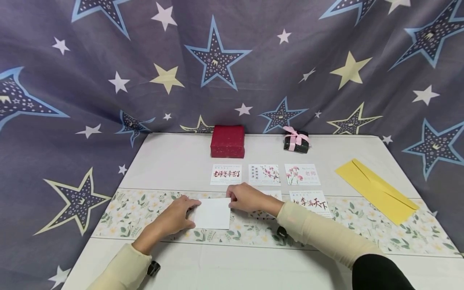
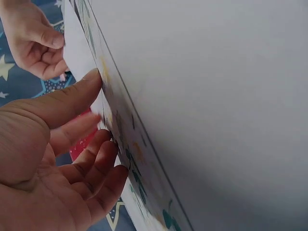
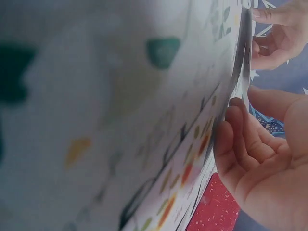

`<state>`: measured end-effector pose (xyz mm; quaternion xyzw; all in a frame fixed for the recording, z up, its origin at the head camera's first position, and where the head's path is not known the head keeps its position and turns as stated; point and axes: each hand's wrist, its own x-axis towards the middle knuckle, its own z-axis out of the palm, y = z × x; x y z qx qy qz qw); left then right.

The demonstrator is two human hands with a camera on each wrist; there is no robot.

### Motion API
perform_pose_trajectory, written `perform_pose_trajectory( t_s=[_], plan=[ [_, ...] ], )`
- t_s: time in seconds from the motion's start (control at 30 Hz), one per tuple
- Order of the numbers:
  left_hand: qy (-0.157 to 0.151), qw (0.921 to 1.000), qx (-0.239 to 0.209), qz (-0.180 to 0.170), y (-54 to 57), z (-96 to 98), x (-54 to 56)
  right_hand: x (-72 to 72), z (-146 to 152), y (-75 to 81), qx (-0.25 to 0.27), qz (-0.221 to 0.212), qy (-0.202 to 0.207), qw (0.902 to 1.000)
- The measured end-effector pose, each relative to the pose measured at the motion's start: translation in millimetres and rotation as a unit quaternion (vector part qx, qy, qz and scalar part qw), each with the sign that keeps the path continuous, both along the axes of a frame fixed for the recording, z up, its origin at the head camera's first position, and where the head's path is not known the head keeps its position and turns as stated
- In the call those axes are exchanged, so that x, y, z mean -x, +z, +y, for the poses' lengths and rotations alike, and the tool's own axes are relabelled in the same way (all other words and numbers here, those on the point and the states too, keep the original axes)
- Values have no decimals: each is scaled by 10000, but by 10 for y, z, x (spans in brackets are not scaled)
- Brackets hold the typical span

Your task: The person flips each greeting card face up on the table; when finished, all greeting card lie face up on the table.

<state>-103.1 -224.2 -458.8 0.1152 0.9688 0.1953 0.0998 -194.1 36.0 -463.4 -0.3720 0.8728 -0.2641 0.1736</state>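
A blank white card [image 1: 212,213] lies on the floral band of the table, between the two hands. My left hand [image 1: 176,215] is at its left edge, thumb and index finger spread apart and touching the edge. In the left wrist view the left hand [image 2: 62,149] has loosely bent fingers, the index blurred. At the upper right corner, my right hand [image 1: 248,197] pinches the card between thumb and fingers. The right wrist view shows the right hand [image 3: 264,144] with fingers curled near the card's edge, which is seen almost edge-on.
Printed greeting cards [image 1: 226,174] lie in rows behind and right of the hands, one partly under the right forearm. A red box [image 1: 227,141] and a black box with pink ribbon [image 1: 296,141] stand at the back. A yellow envelope [image 1: 377,191] lies right.
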Motion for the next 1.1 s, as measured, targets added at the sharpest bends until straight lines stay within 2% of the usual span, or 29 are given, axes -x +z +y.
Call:
perform_pose_trajectory(
  t_s=[0.23,0.5,0.8,0.93,1.1],
  plan=[
    [293,9989,84,-368,10,-7,39,14,-14,-20,212,92,-182,9996],
    [112,9998,67,-119,16,-7,80,35,31,-10,500,-42,-323,9982],
    [489,9982,-341,-44,-24,-38,167,84,76,14,1155,-89,-337,9927],
    [486,9976,-481,53,-27,-61,223,90,100,26,1384,-121,-220,9901],
    [320,9970,-583,390,2,-72,300,89,159,56,1597,-407,-81,9863]
  ],
)
